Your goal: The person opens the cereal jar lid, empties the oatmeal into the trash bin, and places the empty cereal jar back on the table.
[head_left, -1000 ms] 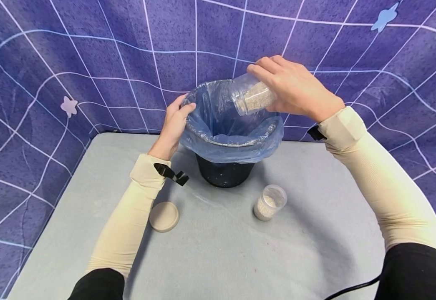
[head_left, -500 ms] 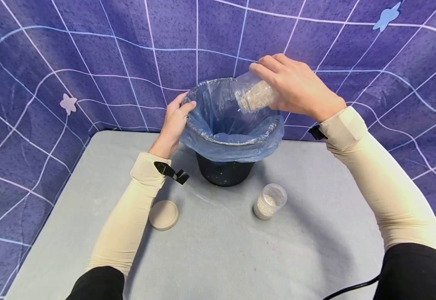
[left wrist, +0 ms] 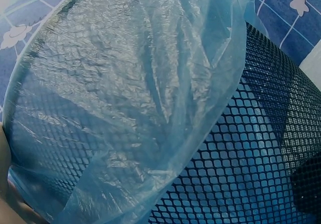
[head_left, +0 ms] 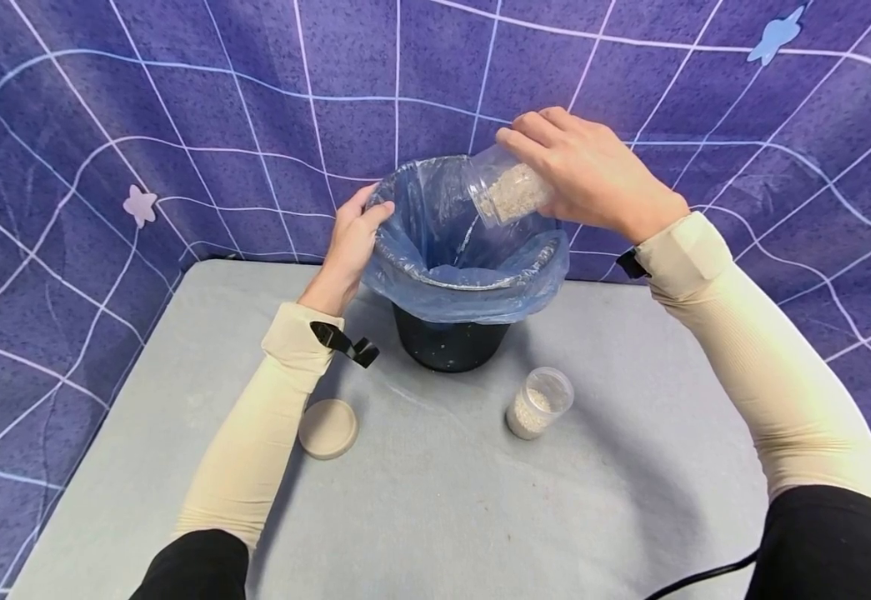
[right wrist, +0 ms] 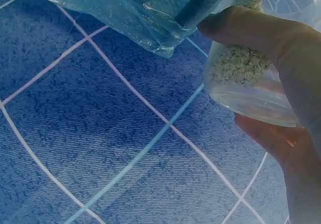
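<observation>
My right hand [head_left: 581, 175] grips a clear plastic jar [head_left: 486, 167], partly full of pale flaky grains [head_left: 518, 193], and holds it tilted over the bin. The jar's mouth points down and left, and a thin trickle of grains [head_left: 468, 237] falls from it. Below stands a black mesh bin [head_left: 450, 343] lined with a blue plastic bag [head_left: 458, 304], which is folded out over the rim. At the bin's left side my left hand [head_left: 351, 246] holds the bagged rim, thumb toward the inside. In the right wrist view, fingers and thumb wrap the jar [right wrist: 251, 96].
A second, smaller clear container [head_left: 538, 404] with pale grains stands uncovered in front of the bin, to the right. Nearer the left forearm lies a round beige lid [head_left: 327, 429] on the grey tabletop [head_left: 435, 500]. A purple gridded curtain [head_left: 255, 125] hangs right behind the bin.
A thin trickle of grains now falls from the tilted jar; half a second ago only a small bit showed at its mouth. Both hands keep nearly the same place.
</observation>
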Demonstrator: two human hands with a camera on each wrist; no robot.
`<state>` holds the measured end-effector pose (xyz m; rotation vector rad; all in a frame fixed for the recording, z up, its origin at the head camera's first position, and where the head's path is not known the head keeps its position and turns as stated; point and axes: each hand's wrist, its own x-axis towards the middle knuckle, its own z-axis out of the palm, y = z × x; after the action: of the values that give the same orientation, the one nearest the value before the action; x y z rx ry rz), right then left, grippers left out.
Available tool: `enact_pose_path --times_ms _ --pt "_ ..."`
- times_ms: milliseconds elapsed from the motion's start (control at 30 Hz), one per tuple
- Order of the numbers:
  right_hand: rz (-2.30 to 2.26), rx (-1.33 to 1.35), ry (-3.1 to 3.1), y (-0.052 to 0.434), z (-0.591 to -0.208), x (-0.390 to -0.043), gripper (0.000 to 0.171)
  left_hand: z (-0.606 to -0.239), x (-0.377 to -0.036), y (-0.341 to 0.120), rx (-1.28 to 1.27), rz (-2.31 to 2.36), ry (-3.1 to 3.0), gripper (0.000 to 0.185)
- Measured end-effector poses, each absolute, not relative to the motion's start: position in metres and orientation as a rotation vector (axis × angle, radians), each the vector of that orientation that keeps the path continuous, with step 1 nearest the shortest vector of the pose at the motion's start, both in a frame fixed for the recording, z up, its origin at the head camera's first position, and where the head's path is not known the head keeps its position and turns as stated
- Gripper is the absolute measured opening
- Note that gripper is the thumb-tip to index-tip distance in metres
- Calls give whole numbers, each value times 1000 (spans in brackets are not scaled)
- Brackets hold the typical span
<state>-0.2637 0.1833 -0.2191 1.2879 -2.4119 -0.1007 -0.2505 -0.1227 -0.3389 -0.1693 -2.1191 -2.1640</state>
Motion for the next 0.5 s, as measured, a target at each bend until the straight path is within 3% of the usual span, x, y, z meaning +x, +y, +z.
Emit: enact_pose_path --times_ms 233,500 --pt "-98 1298 -2410 185 -221 -264 98 -340 -251 -122 -164 -2189 -2090 48" --pt "-141 1315 -2341 181 -220 -268 90 -340 -251 -123 -172 -2176 -2095 48"
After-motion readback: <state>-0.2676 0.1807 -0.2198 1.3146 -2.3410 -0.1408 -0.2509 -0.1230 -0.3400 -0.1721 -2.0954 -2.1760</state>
